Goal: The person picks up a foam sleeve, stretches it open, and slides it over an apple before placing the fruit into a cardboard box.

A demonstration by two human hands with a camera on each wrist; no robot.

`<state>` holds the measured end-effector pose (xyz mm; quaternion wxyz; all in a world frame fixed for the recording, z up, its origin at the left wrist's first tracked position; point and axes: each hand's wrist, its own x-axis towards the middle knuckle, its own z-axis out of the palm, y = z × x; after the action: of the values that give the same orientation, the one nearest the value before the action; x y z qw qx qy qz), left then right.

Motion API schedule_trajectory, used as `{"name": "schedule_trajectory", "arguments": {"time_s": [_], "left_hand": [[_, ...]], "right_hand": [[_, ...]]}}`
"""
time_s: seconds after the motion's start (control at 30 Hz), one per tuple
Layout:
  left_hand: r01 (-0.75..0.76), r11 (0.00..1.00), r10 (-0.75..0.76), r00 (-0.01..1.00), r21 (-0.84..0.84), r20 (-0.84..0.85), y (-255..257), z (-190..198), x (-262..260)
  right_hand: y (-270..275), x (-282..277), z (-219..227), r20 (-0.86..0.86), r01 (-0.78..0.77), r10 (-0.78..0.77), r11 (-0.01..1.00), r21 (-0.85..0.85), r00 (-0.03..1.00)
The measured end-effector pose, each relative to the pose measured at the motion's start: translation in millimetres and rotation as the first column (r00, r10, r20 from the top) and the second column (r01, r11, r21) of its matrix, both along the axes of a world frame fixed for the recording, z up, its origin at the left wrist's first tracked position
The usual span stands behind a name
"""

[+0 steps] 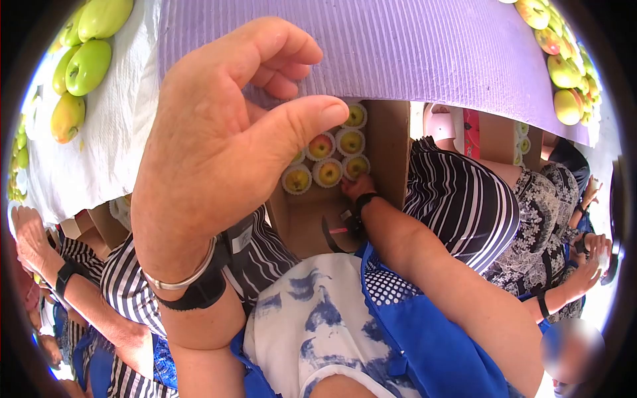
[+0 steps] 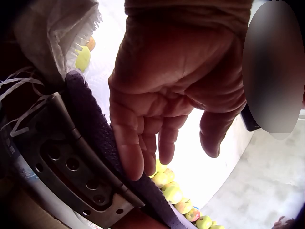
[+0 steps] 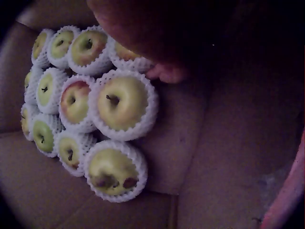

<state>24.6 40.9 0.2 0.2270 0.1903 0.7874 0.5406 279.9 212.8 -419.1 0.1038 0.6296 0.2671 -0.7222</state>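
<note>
My left hand (image 1: pixel 219 132) is raised large in front of the head camera, fingers bent loosely and thumb apart; the left wrist view shows its bare palm (image 2: pixel 176 71) with nothing in it. Down inside a cardboard box (image 1: pixel 388 146), my right hand (image 1: pixel 359 186) holds an apple (image 1: pixel 356 166) in a white foam net, at the near right end of the packed apples. In the right wrist view the dark right hand (image 3: pixel 138 28) partly covers that apple (image 3: pixel 126 53), fingertips at its net. Other netted apples (image 3: pixel 121 102) sit in rows beside it, stems up.
A purple padded sheet (image 1: pixel 398 46) overhangs the box. Loose apples lie on the white cloth at left (image 1: pixel 88 66) and at right (image 1: pixel 564 69). A dark strap-like thing (image 1: pixel 328 233) shows in the box's near part. Other people in patterned clothes (image 1: pixel 464 205) are close on both sides.
</note>
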Motion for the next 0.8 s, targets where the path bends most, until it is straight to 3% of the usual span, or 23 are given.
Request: {"name": "schedule_trajectory", "arguments": {"time_s": [0.07,0.1,0.17,0.2,0.23,0.33,0.43,0.63,0.73,0.8], "left_hand": [[0.003,1.000,-0.003,1.000,-0.008,-0.013,0,0,-2],[0.007,1.000,-0.007,1.000,-0.020,-0.018,0,0,-3],[0.016,0.998,-0.017,1.000,-0.054,-0.024,-1,2,-6],[0.023,0.997,-0.025,0.999,-0.073,-0.035,-2,4,-6],[0.029,0.996,-0.034,0.998,-0.085,-0.060,-1,7,-9],[-0.019,0.999,0.021,0.999,0.033,-0.041,0,4,-12],[-0.081,0.993,0.083,0.996,0.090,-0.019,3,7,-17],[-0.146,0.970,0.135,0.989,0.195,0.068,-3,1,-18],[-0.292,0.915,0.293,0.955,0.280,0.040,-3,4,-22],[-0.421,0.839,0.407,0.906,0.344,0.116,-4,10,-28]], "right_hand": [[-1,11,1,-0.083,-0.340,0.368,0.911,0.235,0.926],[-2,17,7,-0.018,-0.527,0.583,0.747,0.405,0.812],[-2,16,19,0.219,-0.719,0.850,0.238,0.653,0.480],[-1,9,25,0.392,-0.703,0.863,-0.063,0.709,0.318],[-1,4,28,0.510,-0.643,0.826,-0.259,0.721,0.240],[-3,0,35,0.574,-0.632,0.804,-0.364,0.684,0.158],[0,-9,44,0.523,-0.739,0.848,-0.296,0.605,0.089],[2,-54,71,0.457,-0.693,0.886,-0.377,0.615,-0.077],[-6,-95,125,0.373,-0.494,0.899,-0.438,0.751,-0.230],[-14,-136,208,0.193,-0.472,0.909,-0.363,0.803,-0.371]]}}
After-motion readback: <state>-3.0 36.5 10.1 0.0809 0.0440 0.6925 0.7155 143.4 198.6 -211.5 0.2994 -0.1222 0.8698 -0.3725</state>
